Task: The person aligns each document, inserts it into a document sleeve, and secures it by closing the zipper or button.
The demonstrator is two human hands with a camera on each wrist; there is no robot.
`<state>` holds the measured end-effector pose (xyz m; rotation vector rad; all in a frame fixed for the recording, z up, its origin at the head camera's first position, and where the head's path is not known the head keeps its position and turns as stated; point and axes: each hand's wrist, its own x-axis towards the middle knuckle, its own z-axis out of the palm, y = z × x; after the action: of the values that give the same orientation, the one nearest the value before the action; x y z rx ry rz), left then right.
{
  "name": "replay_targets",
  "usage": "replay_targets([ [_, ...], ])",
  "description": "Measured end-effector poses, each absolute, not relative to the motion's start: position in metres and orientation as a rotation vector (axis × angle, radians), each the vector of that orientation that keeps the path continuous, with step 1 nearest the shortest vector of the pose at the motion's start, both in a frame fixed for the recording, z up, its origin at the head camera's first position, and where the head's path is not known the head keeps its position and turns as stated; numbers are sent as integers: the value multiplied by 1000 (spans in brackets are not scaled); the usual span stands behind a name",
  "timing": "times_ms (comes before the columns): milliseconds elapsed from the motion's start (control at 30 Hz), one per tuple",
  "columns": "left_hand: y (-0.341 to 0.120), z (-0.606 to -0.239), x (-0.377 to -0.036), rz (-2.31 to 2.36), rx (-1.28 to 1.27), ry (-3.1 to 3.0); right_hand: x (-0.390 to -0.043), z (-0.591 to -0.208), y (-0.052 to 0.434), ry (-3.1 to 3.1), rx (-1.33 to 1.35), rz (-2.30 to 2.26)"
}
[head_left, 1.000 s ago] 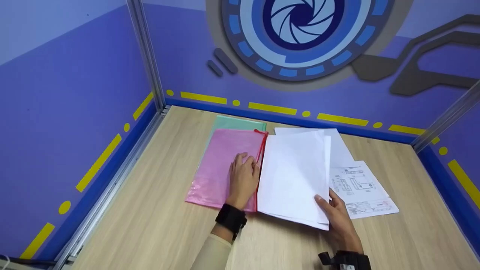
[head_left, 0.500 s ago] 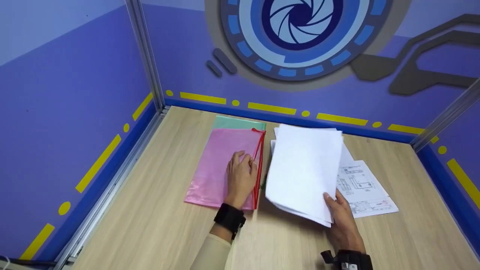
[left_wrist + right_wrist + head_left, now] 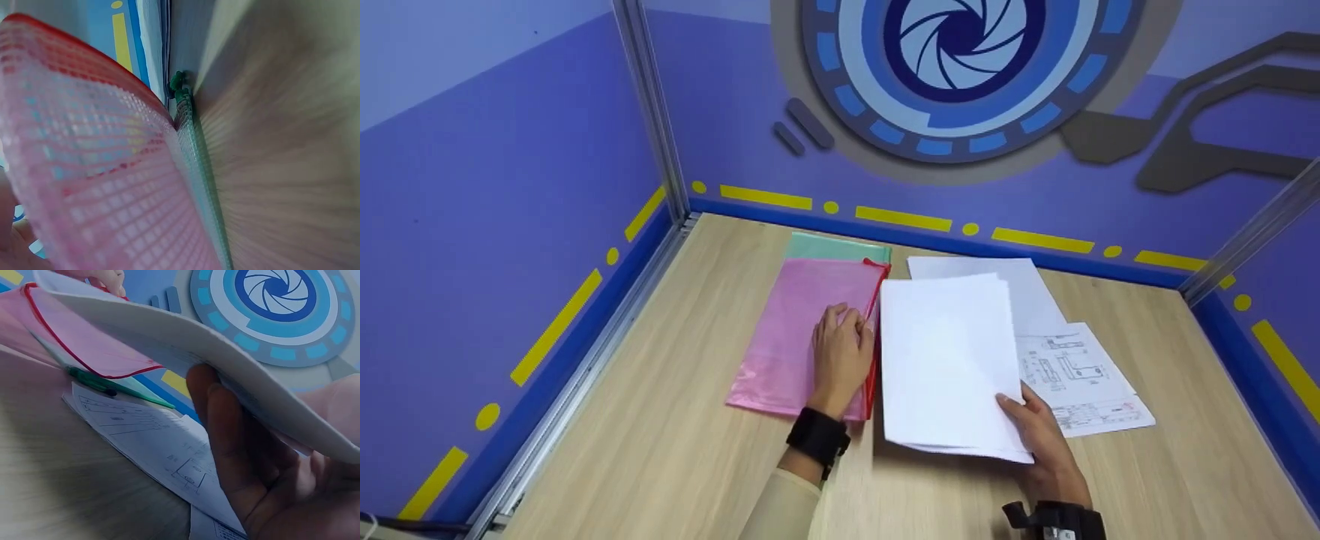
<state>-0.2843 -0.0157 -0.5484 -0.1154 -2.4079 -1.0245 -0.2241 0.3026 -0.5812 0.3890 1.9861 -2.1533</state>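
Pink mesh zip pouch [image 3: 802, 337] lies on the wooden table [image 3: 660, 450], atop a green pouch [image 3: 840, 246]; the left hand [image 3: 844, 356] presses on it, fingers bent at its red zip edge; the right hand [image 3: 1035, 435] pinches a stack of white sheets [image 3: 945, 360] by its near corner, raised above printed drawings [image 3: 1072, 375].

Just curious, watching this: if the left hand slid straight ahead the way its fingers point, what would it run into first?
Probably the pink pouch's red zipper edge, just ahead of the left hand; past that, the green pouch.
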Motion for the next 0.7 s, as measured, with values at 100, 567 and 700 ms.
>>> replay_targets([
  [100,-16,-550,-284,-998,-116,-2421,-224,-583,300,1984,380,-2123],
  [567,-26,-542,-280,-1039,-368,-2723,-227,-583,283,2117,327,-2137],
  [700,-22,-541,-279,-1082,-405,-2711,-226,-582,280,2168,303,-2112],
])
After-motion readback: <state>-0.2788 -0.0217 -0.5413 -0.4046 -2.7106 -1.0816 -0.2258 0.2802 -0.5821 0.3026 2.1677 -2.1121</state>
